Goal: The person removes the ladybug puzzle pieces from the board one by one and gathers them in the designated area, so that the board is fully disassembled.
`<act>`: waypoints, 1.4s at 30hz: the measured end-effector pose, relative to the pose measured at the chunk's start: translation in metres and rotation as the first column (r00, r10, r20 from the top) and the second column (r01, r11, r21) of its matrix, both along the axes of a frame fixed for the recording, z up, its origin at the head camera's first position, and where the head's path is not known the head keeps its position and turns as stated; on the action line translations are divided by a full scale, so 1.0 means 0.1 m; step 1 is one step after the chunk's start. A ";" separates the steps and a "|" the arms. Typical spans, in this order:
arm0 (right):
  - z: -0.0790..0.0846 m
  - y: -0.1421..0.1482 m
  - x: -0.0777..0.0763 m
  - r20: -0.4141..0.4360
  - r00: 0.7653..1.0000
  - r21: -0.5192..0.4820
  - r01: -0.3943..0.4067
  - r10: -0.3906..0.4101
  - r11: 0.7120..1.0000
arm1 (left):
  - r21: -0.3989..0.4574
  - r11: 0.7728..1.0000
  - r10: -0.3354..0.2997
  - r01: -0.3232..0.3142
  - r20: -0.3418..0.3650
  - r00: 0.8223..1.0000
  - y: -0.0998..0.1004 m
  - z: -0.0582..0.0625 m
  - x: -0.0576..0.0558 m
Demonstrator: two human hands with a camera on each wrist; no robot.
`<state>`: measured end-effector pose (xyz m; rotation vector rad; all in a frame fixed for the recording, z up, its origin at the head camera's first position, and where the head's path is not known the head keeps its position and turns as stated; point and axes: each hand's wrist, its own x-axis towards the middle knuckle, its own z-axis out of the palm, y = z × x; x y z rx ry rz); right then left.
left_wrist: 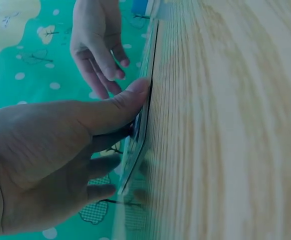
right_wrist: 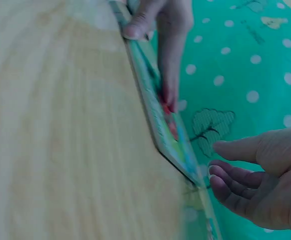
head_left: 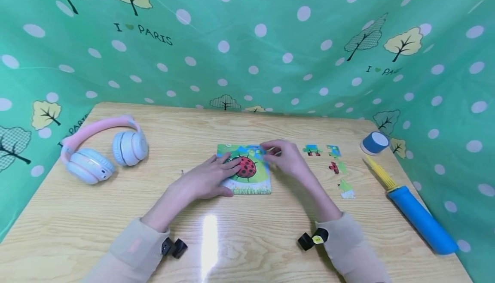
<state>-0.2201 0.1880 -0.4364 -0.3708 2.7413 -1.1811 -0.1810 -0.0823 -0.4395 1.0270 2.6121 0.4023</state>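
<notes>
Pink-and-white over-ear headphones (head_left: 102, 147) rest at the left of the pale wood-grain bench (head_left: 251, 240). To their right, the left hand (head_left: 210, 175) lies with its fingers extended over the left part of a flat, printed jigsaw board (head_left: 258, 183), its thumb by the near edge. The board lies flat near the middle of the bench, its grass border facing the person; its sides look near equal, so a long axis is hard to tell. Its red, black-spotted ladybug (head_left: 247, 168) runs lengthwise from side to side, head to the left. The right hand (head_left: 287, 156) is at the far right corner, fingers loosely bent, thumb apart, gripping nothing visible. Further right lie loose, multicoloured jigsaw pieces (head_left: 312, 150), then a blue-and-white cylinder (head_left: 374, 143) and a blue hand pump (head_left: 421, 218), set diagonally, its yellow nozzle pointing away and left. A streak of light gleams on the near bench. Green, white-dotted cloth (head_left: 251, 83), printed with trees and "PARIS", hangs behind and along both sides.
</notes>
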 end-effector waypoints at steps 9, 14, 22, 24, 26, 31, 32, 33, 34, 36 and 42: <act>-0.06 -0.12 0.07 -0.005 0.992 0.130 -0.123 0.124 0.984 | -0.003 1.000 -0.024 0.024 -0.008 1.000 0.02 -0.01 0.00; -0.07 -0.13 0.09 -0.014 0.987 0.184 -0.152 0.157 0.971 | -0.002 1.000 -0.030 0.030 -0.016 0.999 0.02 -0.01 0.00; -0.07 -0.13 0.11 0.013 0.992 0.215 -0.123 0.123 0.969 | 0.012 1.000 -0.025 0.025 -0.005 1.000 0.01 0.01 0.03; -0.07 -0.14 0.11 0.012 0.994 0.223 -0.113 0.113 0.968 | 0.010 1.000 -0.025 0.025 -0.006 1.000 0.01 0.01 0.03; -0.07 -0.14 0.11 0.010 0.994 0.228 -0.111 0.111 0.967 | 0.008 1.000 -0.024 0.024 -0.004 1.000 0.00 0.01 0.03; -0.09 -0.15 0.11 0.009 0.993 0.213 -0.118 0.119 0.970 | 0.001 1.000 -0.024 0.024 -0.001 1.000 0.00 0.01 0.04; -0.09 -0.15 0.10 0.008 0.992 0.205 -0.122 0.123 0.971 | -0.001 1.000 -0.024 0.024 -0.001 1.000 -0.01 0.00 0.04; -0.09 -0.15 0.10 0.004 0.992 0.199 -0.128 0.129 0.972 | -0.001 1.000 -0.026 0.026 -0.003 1.000 0.00 0.00 0.04; -0.10 -0.15 0.10 0.000 0.991 0.194 -0.134 0.137 0.972 | -0.002 1.000 -0.029 0.029 -0.007 1.000 0.00 0.00 0.04; -0.10 -0.16 0.09 -0.010 0.988 0.184 -0.149 0.153 0.972 | -0.004 0.999 -0.032 0.032 -0.012 0.999 0.00 -0.01 0.04; -0.10 -0.16 0.09 0.000 0.985 0.172 -0.169 0.171 0.970 | -0.005 0.999 -0.040 0.040 -0.017 0.999 0.01 -0.01 0.04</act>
